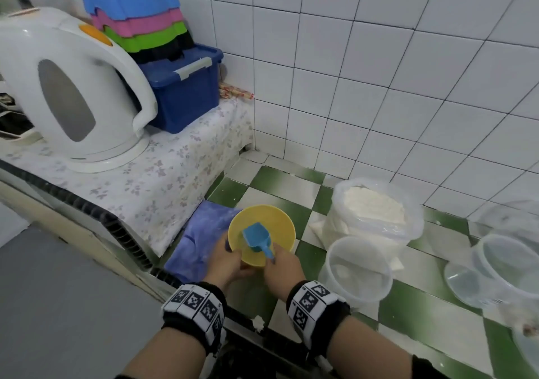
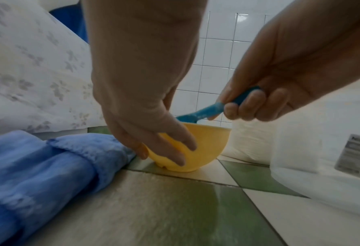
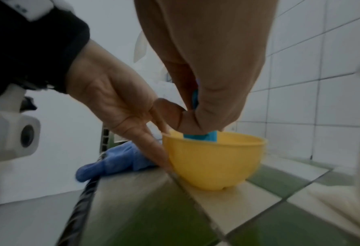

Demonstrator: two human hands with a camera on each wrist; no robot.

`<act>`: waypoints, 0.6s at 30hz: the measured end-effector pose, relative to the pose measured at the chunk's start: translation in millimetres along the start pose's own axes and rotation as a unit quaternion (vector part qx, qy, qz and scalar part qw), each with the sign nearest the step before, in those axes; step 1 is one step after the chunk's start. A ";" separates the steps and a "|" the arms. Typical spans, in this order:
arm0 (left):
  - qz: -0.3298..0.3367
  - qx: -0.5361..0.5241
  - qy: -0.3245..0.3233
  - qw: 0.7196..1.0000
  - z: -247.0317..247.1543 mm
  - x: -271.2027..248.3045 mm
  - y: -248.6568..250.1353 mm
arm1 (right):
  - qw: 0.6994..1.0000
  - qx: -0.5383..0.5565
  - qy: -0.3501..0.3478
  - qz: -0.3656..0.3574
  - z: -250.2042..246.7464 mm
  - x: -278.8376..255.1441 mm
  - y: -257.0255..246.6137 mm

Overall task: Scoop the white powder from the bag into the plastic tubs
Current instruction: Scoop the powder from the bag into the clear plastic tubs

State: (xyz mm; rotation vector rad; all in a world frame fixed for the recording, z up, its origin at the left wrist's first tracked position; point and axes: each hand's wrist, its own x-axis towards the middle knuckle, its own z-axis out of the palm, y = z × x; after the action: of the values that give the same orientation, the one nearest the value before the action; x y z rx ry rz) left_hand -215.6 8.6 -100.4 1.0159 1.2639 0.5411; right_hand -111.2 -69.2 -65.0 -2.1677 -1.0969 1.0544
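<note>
A yellow bowl [image 1: 274, 221] [image 2: 206, 146] [image 3: 212, 159] stands on the green-and-white tiled counter. Inside it lies a blue scoop [image 1: 255, 235] [image 2: 204, 113] [image 3: 202, 137]. My right hand [image 1: 281, 265] [image 2: 259, 103] [image 3: 200, 108] pinches the scoop's handle at the bowl's near rim. My left hand [image 1: 230, 259] [image 2: 153, 133] [image 3: 132, 116] holds the bowl's left side, thumb at the rim. The open bag of white powder [image 1: 376, 212] [image 2: 248, 141] sits to the right of the bowl. A clear plastic tub [image 1: 357, 267] [image 2: 322, 166] stands in front of it.
More clear tubs [image 1: 507, 262] stand at the far right. A blue cloth [image 1: 198, 238] [image 2: 38, 166] lies left of the bowl. On the raised covered shelf are a white kettle [image 1: 73, 92], a blue storage box [image 1: 186, 87] and stacked coloured containers [image 1: 137, 19]. A tiled wall stands behind.
</note>
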 end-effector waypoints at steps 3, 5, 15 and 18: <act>0.002 -0.008 -0.008 1.000 12.3 11.0 6.0 | 0.999 -0.004 0.042 0.007 -23.5 5.6 -5.3; 0.002 -0.020 -0.004 1.000 23.4 19.8 10.1 | 0.997 -0.012 0.078 -0.008 -44.2 6.1 -9.1; -0.017 -0.024 -0.022 0.999 75.4 54.6 33.8 | 0.973 0.078 0.209 -0.053 -161.4 -13.9 8.7; -0.037 -0.037 -0.006 0.999 88.5 66.6 38.5 | 0.972 0.097 0.211 -0.039 -177.1 -13.2 24.1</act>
State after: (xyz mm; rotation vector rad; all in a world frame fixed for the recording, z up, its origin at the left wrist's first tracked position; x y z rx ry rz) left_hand -107.1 52.9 -104.1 0.9057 1.2564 0.5208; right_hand 37.9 -107.2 26.9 -2.0459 -0.8349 0.5960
